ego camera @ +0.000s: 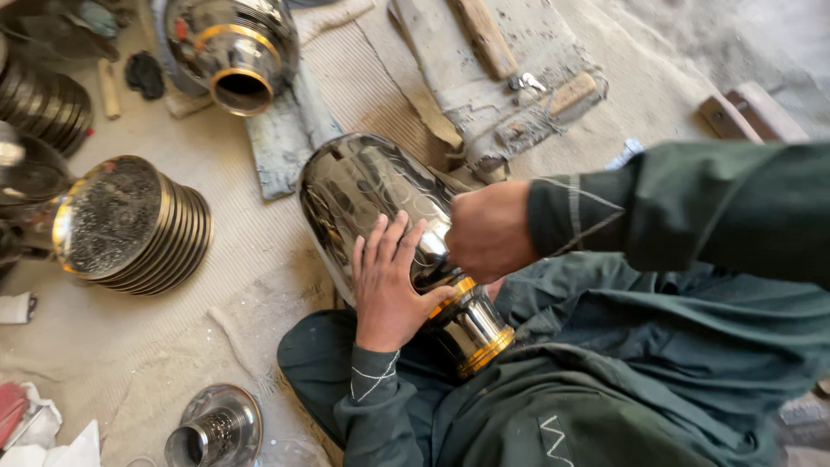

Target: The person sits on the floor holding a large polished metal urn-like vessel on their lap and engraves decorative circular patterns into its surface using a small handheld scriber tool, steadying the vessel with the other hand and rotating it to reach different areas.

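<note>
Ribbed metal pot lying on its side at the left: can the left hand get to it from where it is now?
Probably yes. The left hand lies flat on the shiny engraved vessel in the lap; only bare cloth-covered floor lies between it and the ribbed metal pot.

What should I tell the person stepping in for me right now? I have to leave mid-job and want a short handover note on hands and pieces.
Left hand: flat, fingers spread on the side of the polished metal vase lying across the lap, steadying it.
Right hand: closed around the vase near its neck; whether it holds a tool cannot be seen.
The vase's brass-ringed neck points towards the body.
On the floor: a ribbed vessel to the left, another vase at top, a small metal piece at bottom left, wooden-handled tools on a cloth.
Done and left: not readable from this view.
</note>
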